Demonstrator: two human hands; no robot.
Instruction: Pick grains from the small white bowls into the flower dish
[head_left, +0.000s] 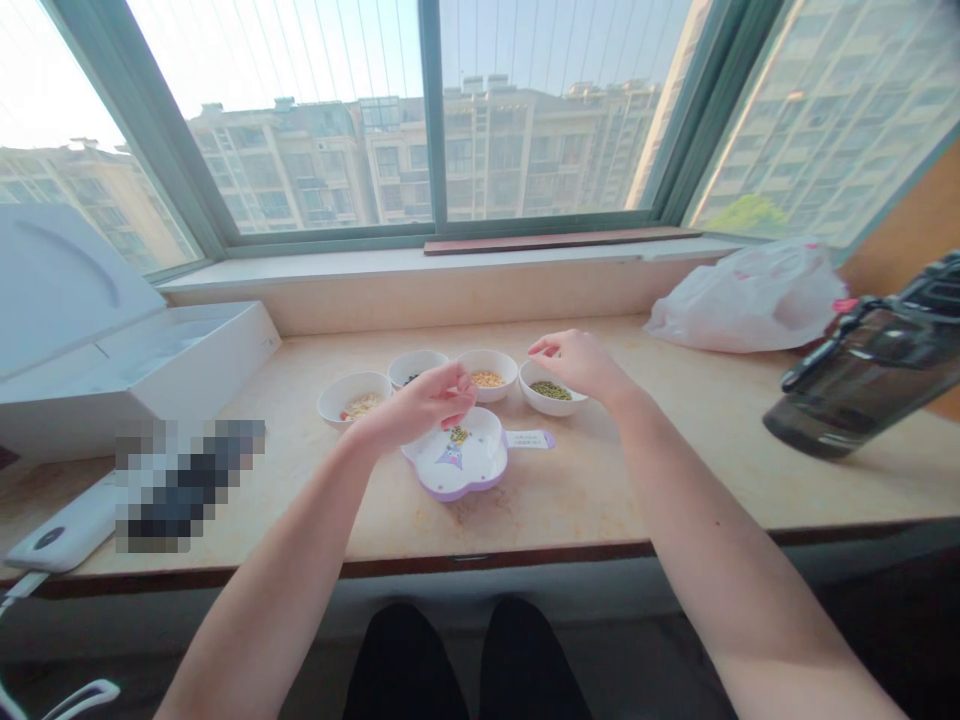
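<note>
My left hand [427, 402] hovers over a white and purple cartoon plate [459, 465], its fingertips pinched together just above a small heap of mixed beans [458, 434] on the plate. My right hand [577, 362] is over the white bowl of green beans [551, 391], fingers curled in a pinch; what they hold is too small to see. Three more white bowls stand in a row behind the plate: one with pale beans [353, 397], one with dark beans [417, 367], one with yellow beans [488, 374].
A small label card [529, 439] lies right of the plate. A white open box [112, 330] sits at left, a power bank [64, 532] at the front left edge. A white plastic bag [750, 297] and a dark water bottle [862, 370] stand at right. The window sill [450, 262] runs behind.
</note>
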